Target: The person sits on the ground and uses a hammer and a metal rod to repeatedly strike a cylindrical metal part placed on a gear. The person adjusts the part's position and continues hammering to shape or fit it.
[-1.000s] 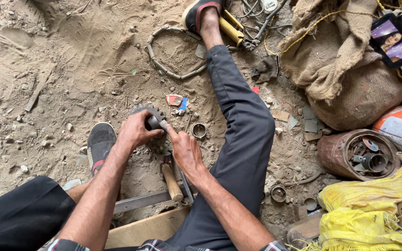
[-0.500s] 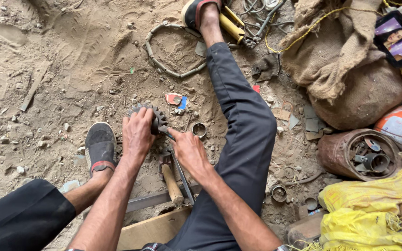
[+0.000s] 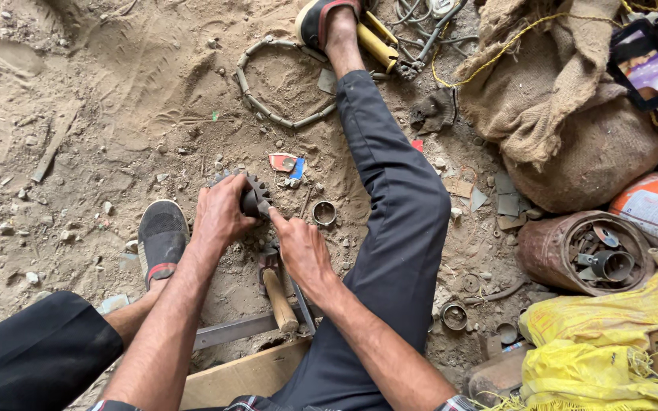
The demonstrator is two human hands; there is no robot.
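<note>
Both hands (left (image 3: pixel 221 217), right (image 3: pixel 302 247)) grip a toothed gear (image 3: pixel 254 196).

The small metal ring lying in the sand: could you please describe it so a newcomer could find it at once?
Start at the outstretched dark-trousered leg. Beside its knee, just right of the toothed gear gripped by the left hand, lies the small metal ring. Unlike the flat scraps nearby, it is a round open ring.

The left hand (image 3: pixel 221 215) covers most of the toothed gear (image 3: pixel 255 198), so only part of its rim shows, and the right hand (image 3: pixel 304 251) hides whatever its fingertips press there. The hammer (image 3: pixel 276 285) head lies partly under that hand. The orange cylinder (image 3: pixel 653 213) and the screen device (image 3: pixel 649 68) run off the right edge.
</note>
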